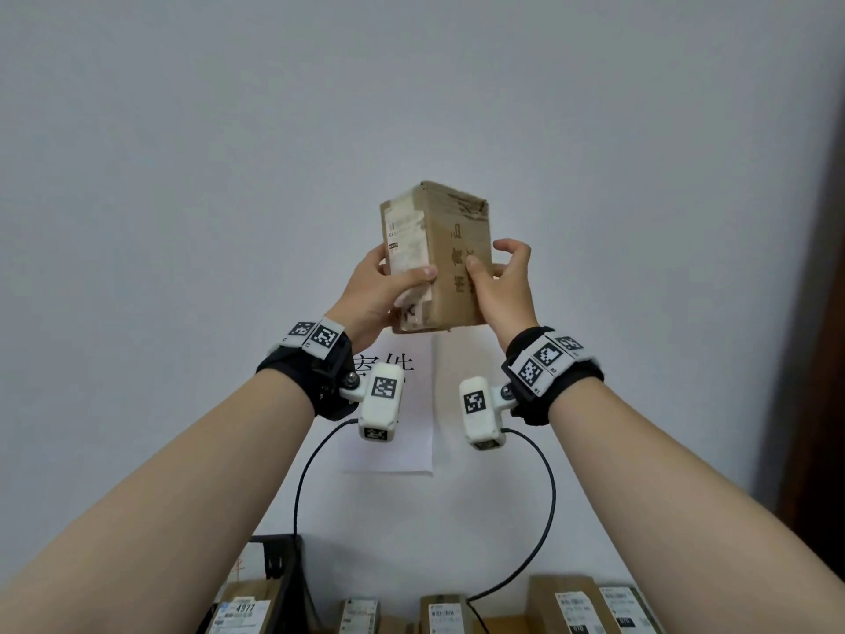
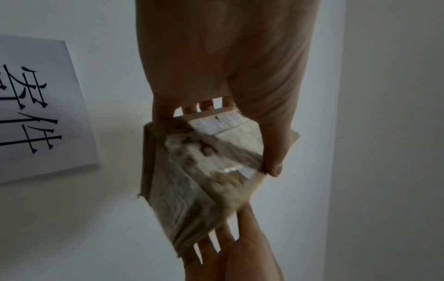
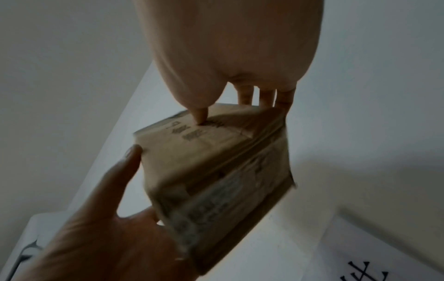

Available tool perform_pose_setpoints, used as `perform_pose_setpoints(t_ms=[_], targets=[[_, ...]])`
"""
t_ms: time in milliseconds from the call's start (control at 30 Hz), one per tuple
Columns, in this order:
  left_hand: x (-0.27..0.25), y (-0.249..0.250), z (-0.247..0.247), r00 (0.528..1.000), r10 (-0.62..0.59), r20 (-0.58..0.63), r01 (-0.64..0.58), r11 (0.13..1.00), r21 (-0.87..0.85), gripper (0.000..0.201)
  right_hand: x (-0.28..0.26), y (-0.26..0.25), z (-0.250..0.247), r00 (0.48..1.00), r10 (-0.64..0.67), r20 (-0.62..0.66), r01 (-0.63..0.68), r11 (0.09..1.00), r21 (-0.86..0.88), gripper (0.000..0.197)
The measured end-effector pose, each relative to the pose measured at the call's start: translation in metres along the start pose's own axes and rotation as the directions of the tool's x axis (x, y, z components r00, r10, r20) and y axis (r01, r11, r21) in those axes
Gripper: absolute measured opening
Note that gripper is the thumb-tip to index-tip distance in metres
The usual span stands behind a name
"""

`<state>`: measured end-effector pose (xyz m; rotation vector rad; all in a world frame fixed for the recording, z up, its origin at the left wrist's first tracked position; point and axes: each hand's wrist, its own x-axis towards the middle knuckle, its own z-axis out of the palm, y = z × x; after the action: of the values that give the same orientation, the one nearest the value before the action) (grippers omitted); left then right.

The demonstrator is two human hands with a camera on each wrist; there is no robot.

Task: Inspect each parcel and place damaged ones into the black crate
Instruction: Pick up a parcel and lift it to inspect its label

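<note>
At the near left edge of the head view, the black slatted plastic crate stands against the pale wall with a brown cardboard parcel bearing a white label marked 4977 beside it, its exact seat inside or in front of the crate hard to tell. To the right of it, a row of brown cardboard boxes with white shipping labels runs along the near edge. Above these, a white paper sheet with black printed characters is fixed to the wall. Held high in front of that wall, well above the crate and the row, is the small brown cardboard parcel with a white label and a torn, crumpled top corner, upright and turned edge-on toward the camera. The left hand grips its left labelled face, thumb laid across the label and fingers curled round the far side; in the left wrist view the left hand shows fingers behind the parcel, blurred. The right hand clasps the right face, thumb pressed on the printed side, fingers curled at the far edge; the right wrist view shows the right hand with its thumb tip on the parcel.
</note>
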<state>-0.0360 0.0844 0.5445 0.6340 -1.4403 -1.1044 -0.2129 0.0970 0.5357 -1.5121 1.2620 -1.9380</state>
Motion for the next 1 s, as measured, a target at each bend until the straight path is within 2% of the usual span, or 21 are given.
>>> perform_pose_setpoints(t_ms=[67,133,367,733,867,933,1000], targets=[[0.001,-0.003,0.002,1.0,0.011,0.002,-0.011,0.999,-0.032,0.061,0.002,0.002,-0.001,0.999,-0.039,-0.021,0.038,0.998,-0.045,0.017],[0.001,-0.005,0.001,0.999,0.036,-0.007,-0.036,0.999,-0.035,0.06,0.003,0.002,-0.001,0.999,-0.052,-0.013,0.051,0.998,-0.044,0.011],[0.002,-0.009,0.003,0.996,0.078,-0.043,-0.084,0.983,-0.163,0.037,-0.008,-0.005,-0.004,0.996,0.026,0.081,-0.042,0.979,0.201,0.026],[0.003,-0.01,0.007,0.995,0.084,-0.056,-0.093,0.979,-0.182,0.037,-0.011,-0.005,-0.005,0.996,0.03,0.089,-0.053,0.961,0.271,0.029],[0.003,-0.01,0.008,0.997,0.061,-0.041,-0.068,0.978,-0.196,0.029,-0.012,-0.002,-0.005,0.994,0.024,0.106,-0.054,0.957,0.286,0.036],[0.005,-0.013,0.008,0.997,0.064,-0.031,-0.068,0.983,-0.171,0.03,-0.013,0.0,-0.005,0.995,0.012,0.095,-0.041,0.951,0.308,0.04],[0.006,-0.016,0.008,0.994,0.071,-0.082,-0.078,0.993,-0.089,0.032,-0.014,0.002,-0.007,0.996,-0.003,0.091,-0.025,0.953,0.301,0.043]])
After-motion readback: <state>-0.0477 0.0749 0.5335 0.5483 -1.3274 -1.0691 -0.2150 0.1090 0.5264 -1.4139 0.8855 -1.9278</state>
